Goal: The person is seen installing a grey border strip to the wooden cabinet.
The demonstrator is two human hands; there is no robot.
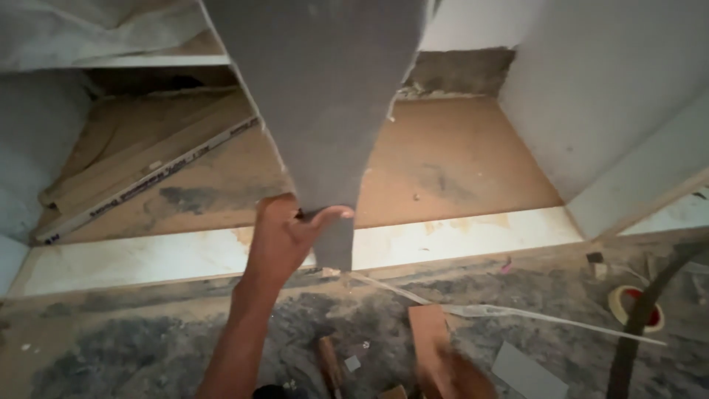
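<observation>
Head view: left hand (284, 233) raised, fingers (329, 215) closed around the narrow lower end of a grey panel (317, 96) — a tapered piece, wide at the top where it runs out of frame, narrowing to a short tab below the grip. Panel hangs upright over the brown step (443, 162), in front of the white riser (443, 240). Right hand (461, 377) low at the bottom edge, blurred — can't tell if its fingers are open or closed; it sits on or just over a brown board (430, 332) lying on the dusty floor (111, 347). Near it: a wood-handled tool (330, 366), a grey offcut (528, 373), a thin white strip (532, 316) running right. Tape roll (634, 307) further right, beside a dark hose (642, 318). White wall (605, 89) at right; wood strips (148, 166) stacked on the left step.
</observation>
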